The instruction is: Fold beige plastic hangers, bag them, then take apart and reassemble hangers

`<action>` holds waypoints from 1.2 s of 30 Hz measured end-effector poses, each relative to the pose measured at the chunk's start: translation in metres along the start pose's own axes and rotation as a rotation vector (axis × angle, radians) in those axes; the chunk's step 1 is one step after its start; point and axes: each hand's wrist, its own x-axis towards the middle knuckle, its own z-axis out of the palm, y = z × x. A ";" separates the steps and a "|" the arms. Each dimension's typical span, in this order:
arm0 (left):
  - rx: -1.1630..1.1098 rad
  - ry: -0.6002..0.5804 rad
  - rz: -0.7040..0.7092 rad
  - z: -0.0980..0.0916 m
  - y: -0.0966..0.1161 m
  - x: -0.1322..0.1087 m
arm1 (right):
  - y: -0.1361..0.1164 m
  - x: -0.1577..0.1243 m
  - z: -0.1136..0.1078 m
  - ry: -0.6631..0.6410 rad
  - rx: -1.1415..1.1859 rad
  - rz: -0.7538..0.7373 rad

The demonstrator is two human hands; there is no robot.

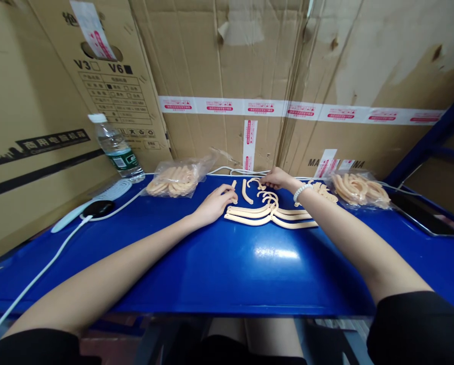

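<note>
Several beige plastic hangers (250, 221) lie stacked on the blue table (212, 274), their hooks pointing away from me. My left hand (216, 203) is at the stack's upper left, its fingers closed on a short beige piece (234, 185). A curved beige arm piece (246, 191) lies between my two hands. Behind the stack, my right hand (276, 178) has its fingers pinched at a beige hook piece (254, 181). A beaded bracelet circles the right wrist. More loose beige pieces (324, 191) lie beyond that wrist, partly hidden by it.
At the left are a water bottle (121, 154), a pale hairbrush (113, 190), a black round device (98, 208) with a white cable, and a bag of beige parts (174, 178). Another bag (360, 190) and a dark phone (424, 215) lie right. Cardboard (219, 66) stands behind.
</note>
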 end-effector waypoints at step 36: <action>-1.196 0.001 -0.474 0.025 0.108 -0.026 | 0.038 -0.162 0.050 -0.193 1.119 -0.331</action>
